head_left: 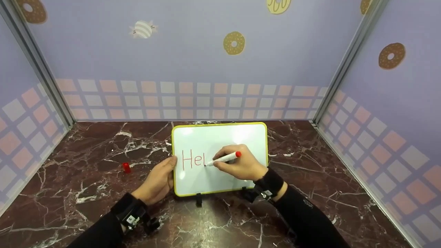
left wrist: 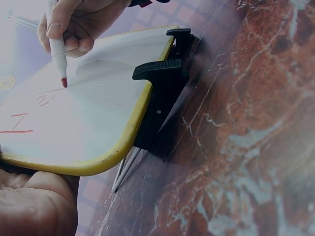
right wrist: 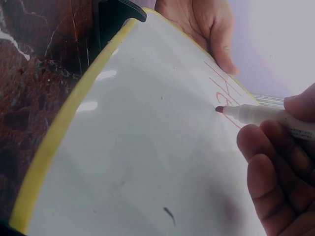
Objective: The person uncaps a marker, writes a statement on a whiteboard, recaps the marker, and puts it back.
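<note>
A whiteboard (head_left: pixel 220 182) with a yellow frame stands tilted back on the table, with "He" and a further upright stroke in red on its left half. My left hand (head_left: pixel 158 179) grips its left edge, thumb at the front of the frame and the other fingers hidden behind. A white marker with a red end (head_left: pixel 225 157) is pinched in my right hand (head_left: pixel 245 164). In the left wrist view the red tip of the marker (left wrist: pixel 59 59) meets the board at the foot of the latest stroke.
A red marker cap (head_left: pixel 126 167) lies on the dark marbled table (head_left: pixel 103 199), left of the board. Black feet (left wrist: pixel 160 88) hold the board's lower edge, with thin rods behind. Patterned walls (head_left: pixel 193 62) enclose the table at the back and sides.
</note>
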{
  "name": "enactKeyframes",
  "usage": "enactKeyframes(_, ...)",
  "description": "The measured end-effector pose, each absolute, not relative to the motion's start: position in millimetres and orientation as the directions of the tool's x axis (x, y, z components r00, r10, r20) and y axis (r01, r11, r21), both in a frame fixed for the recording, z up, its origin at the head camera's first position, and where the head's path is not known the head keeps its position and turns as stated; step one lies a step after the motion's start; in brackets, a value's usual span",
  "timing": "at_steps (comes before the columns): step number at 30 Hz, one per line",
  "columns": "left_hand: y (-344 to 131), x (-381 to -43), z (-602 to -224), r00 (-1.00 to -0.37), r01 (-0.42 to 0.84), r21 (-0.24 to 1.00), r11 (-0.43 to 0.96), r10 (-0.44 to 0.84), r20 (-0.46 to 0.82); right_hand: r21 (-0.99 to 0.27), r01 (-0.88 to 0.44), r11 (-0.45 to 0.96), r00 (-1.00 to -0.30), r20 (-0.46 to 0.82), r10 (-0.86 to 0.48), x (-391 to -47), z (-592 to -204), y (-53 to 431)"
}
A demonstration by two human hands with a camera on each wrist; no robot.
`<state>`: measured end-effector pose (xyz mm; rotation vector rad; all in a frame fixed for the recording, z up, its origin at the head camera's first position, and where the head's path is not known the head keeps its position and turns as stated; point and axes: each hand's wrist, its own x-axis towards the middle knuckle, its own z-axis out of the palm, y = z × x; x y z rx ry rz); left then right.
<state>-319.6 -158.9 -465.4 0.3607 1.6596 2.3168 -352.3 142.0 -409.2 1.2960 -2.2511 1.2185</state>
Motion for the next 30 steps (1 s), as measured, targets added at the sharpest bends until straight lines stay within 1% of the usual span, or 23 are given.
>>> enactKeyframes(7, -160, -319, -465, -0.932, -0.081, 0.947, -0.309, 0.361, 0.038, -0.533, -0.814, 0.23, -0.554, 0.593, -0.585, -352, -409, 142)
enactKeyframes(11, -160, -319, -464, -0.932, -0.08, 0.95, -0.303, 0.361, 0.037, -0.538, -0.808, 0.24, -0.563, 0.584, -0.585, -352, -409, 142)
enactKeyframes(14, -159, -319, -464, -0.934, -0.081, 0.949, -0.306, 0.355, 0.035, -0.58, -0.781, 0.231, -0.59, 0.565, -0.577, -353, -409, 144)
enactKeyframes(17, -159, -319, -464, -0.936, -0.079, 0.948, -0.309, 0.349, 0.036, -0.645, -0.741, 0.19, -0.622, 0.55, -0.558, -353, -409, 146)
enactKeyframes(20, -158, -319, -464, -0.938, -0.076, 0.948, -0.309, 0.345, 0.038, -0.676, -0.722, 0.148, -0.631, 0.556, -0.541, -354, -408, 148)
enactKeyframes(27, -158, -319, -464, -0.938, -0.082, 0.947, -0.31, 0.345, 0.032, -0.657, -0.738, 0.156, -0.629, 0.584, -0.513, -356, -404, 152)
enactKeyframes(30, -159, -319, -465, -0.935, -0.08, 0.949, -0.305, 0.352, 0.035, -0.638, -0.754, 0.157, -0.617, 0.606, -0.502, -357, -404, 153)
